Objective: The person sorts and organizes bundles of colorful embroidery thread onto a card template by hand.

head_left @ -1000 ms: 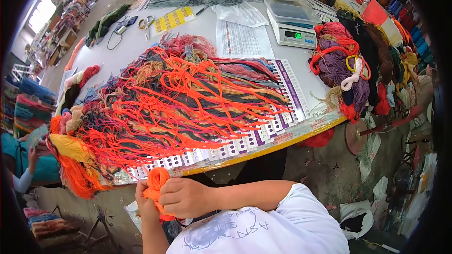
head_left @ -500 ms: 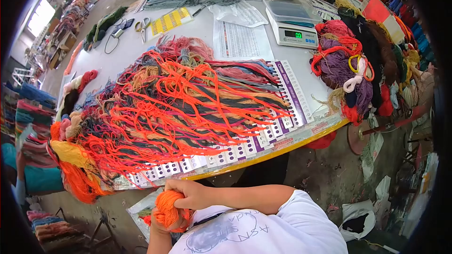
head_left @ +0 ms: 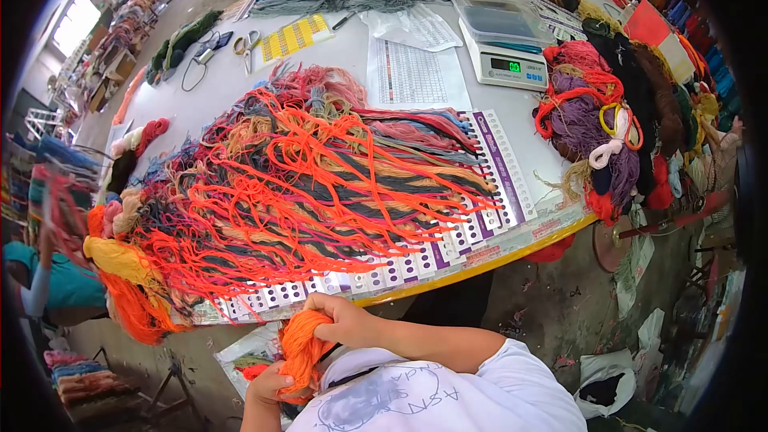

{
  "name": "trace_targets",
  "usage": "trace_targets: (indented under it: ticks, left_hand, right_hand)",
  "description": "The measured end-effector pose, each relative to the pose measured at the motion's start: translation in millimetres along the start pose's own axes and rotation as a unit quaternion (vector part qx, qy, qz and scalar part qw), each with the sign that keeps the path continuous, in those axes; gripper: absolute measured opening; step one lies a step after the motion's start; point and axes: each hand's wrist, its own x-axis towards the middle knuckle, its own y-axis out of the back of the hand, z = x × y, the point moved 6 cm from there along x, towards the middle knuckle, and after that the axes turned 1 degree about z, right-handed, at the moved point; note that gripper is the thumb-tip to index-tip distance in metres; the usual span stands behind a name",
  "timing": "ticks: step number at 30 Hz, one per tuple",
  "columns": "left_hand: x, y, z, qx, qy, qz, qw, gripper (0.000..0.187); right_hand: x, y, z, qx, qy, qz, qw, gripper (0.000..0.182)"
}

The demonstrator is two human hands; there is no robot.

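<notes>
An orange skein of yarn (head_left: 302, 346) is held close to my chest, just below the table's front edge. My right hand (head_left: 346, 323) grips its upper end, fingers closed round the strands. Lower down, my left hand (head_left: 269, 385) is closed on the bottom end of the same skein. Beyond my hands, many strands of orange, tan, dark and pink thread (head_left: 320, 184) lie spread over the table. Their right ends run to white and purple punched cards (head_left: 500, 162) lined up along the edge.
A digital scale (head_left: 512, 68) with plastic trays stands at the back right, near piled yarn skeins (head_left: 588, 112). Scissors (head_left: 247, 48), a yellow label sheet (head_left: 294, 37) and a printed chart (head_left: 412, 72) lie farther back. A person in teal (head_left: 60, 272) is at the left.
The skein has shifted slightly right and become more stretched out. My right hand has moved up and right, and more gap shows between my two hands.
</notes>
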Motion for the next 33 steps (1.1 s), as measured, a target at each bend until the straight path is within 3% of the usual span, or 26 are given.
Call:
trace_targets:
  ticks: [2,4,6,7,8,9,11,12,14,15,17,18,19,20,23,25,26,27,30,31,33]
  left_hand:
    - [-5.8,24.0,-12.9,0.012,0.047,0.044,0.998,0.062]
    - [-13.9,40.6,-14.4,0.061,0.073,0.091,0.991,0.061]
    - [-17.8,57.4,-13.5,0.164,0.103,0.19,0.962,0.061]
    - [-17.4,63.7,-11.8,0.165,0.103,0.192,0.962,0.061]
    - [-14.6,70.9,2.3,0.29,0.024,0.189,0.938,0.06]
    - [-12.8,69.8,14.4,0.408,-0.057,0.181,0.893,0.06]
    - [-10.1,36.8,56.1,0.229,-0.261,0.187,0.919,0.055]
    - [-11.3,19.3,76.7,0.151,-0.347,0.17,0.91,0.053]
    - [-14.3,1.4,98.3,0.181,-0.429,0.234,0.854,0.049]
    - [-9.0,-18.8,105.5,0.231,-0.422,0.24,0.843,0.038]
    - [4.1,-28.1,95.3,0.206,-0.282,0.181,0.919,0.024]
    - [7.6,-11.9,82.6,0.255,-0.214,0.227,0.915,0.016]
    - [3.9,-3.6,81.1,0.255,-0.213,0.228,0.915,0.016]
    - [7.9,-2.4,61.8,0.244,-0.058,0.106,0.962,0.015]
    - [-2.2,-5.9,32.3,0.367,0.119,-0.111,0.916,0.014]
    - [-13.3,-62.8,53.2,0.275,-0.007,-0.203,0.94,0.018]
    - [-23.9,-51.8,49.6,0.365,-0.087,-0.294,0.879,0.023]
    - [-33.9,-47.7,51.8,0.242,-0.008,-0.238,0.941,0.023]
    - [-76.9,-58.4,87.4,0.332,-0.352,-0.313,0.817,0.041]
    - [-84.7,-58.4,98.2,0.292,-0.402,-0.273,0.824,0.05]
    - [-99.7,-68.2,123.5,0.219,-0.5,-0.183,0.818,0.072]
  right_hand:
    - [-1.0,5.8,-10.3,-0.065,0.095,0.029,0.993,0.017]
    - [-7.1,18.5,-22.5,0.008,-0.038,0.068,0.997,0.018]
    - [-5.7,24.6,-28.0,0.007,-0.02,0.078,0.997,0.016]
    - [-2.1,19.6,-29.6,-0.072,0.015,0.066,0.995,0.018]
    - [0.8,14.0,-31.3,-0.15,0.051,0.056,0.986,0.021]
    - [2.4,6.4,-28.1,-0.222,0.025,0.032,0.974,0.027]
    - [9.0,-13.9,-10.6,-0.349,0.055,-0.035,0.935,0.03]
    - [6.5,-26.6,-13.1,-0.347,-0.018,-0.069,0.935,0.03]
    - [7.4,-42.6,-7.0,-0.357,-0.032,-0.094,0.929,0.036]
    - [7.8,-47.9,-9.3,-0.372,-0.029,-0.104,0.922,0.034]
    - [7.7,-54.3,-20.2,-0.399,-0.012,-0.11,0.91,0.034]
    - [7.3,-57.9,-27.7,-0.424,0.005,-0.116,0.898,0.034]
    - [3.2,-60.0,-40.4,-0.411,0.036,-0.112,0.904,0.033]
    - [1.4,-61.3,-45.1,-0.41,0.037,-0.112,0.904,0.033]
    - [-2.5,-70.5,-47.7,-0.398,0.039,-0.168,0.901,0.036]
    - [-4.6,-80.9,-48.0,-0.333,0.084,-0.216,0.914,0.038]
    - [0.6,-80.4,-38.7,-0.333,0.101,-0.205,0.915,0.039]
    - [9.0,-78.1,-26.9,-0.332,0.117,-0.194,0.916,0.041]
    - [33.4,-61.9,20.7,-0.288,-0.078,-0.194,0.935,0.039]
    - [49.7,-50.3,52.2,-0.386,0.077,-0.159,0.906,0.03]
    - [46.0,-58.3,33.7,-0.35,0.04,-0.144,0.925,0.026]
